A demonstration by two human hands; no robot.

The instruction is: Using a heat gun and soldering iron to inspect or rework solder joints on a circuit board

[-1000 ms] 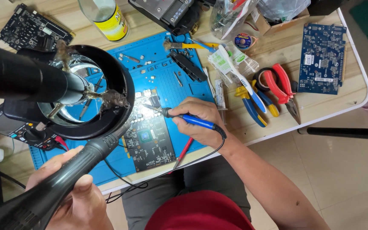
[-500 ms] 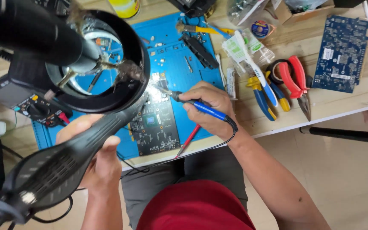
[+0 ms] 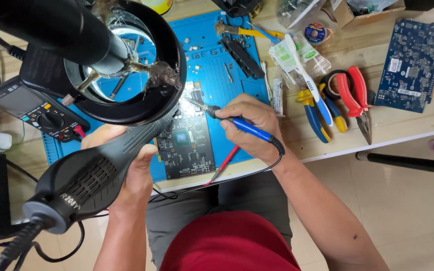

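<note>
A: What's changed vs the earlier shots? The left hand (image 3: 126,165) w/ the grey ribbed hot-air gun (image 3: 91,175) has come up and in from the near-left edge; its nozzle now runs under the black round magnifier lamp (image 3: 126,65) toward the dark green circuit board (image 3: 187,143). Board, mat and tools look unmoved.

B: Grip?

A: Left fingers wrapped fully round the gun's handle, closed tight. Right hand (image 3: 252,128) closed pen-style on the blue-handled soldering iron (image 3: 242,125), tip pointing far-left at the board's far edge, just below the lens.

B: Why held like that?

A: My read: the pen grip gives fine tip control, and the gun comes in low so heat lands on the same spot. Lamp hangs above so the spot shows through the lens. The board lies on the blue silicone work mat (image 3: 227,80), approx. centre of the table, prob. to spare the wood from heat.

B: Packages, labels?

A: Clear plastic sachets w/ green-and-white labels (image 3: 297,52), far-right of the mat, under a blue-white toothbrush (image 3: 310,85). Small round blue-labelled spool (image 3: 315,34) beyond them. Yellow-labelled bottle at the far edge, mostly cut off. Gun has pale lettering near its cord end.

B: Rest?

A: Red-handled pliers (image 3: 352,93) right of the mat, blue rectangular circuit board (image 3: 410,65) far right, black multimeter w/ yellow dial marks (image 3: 41,118) left.
</note>
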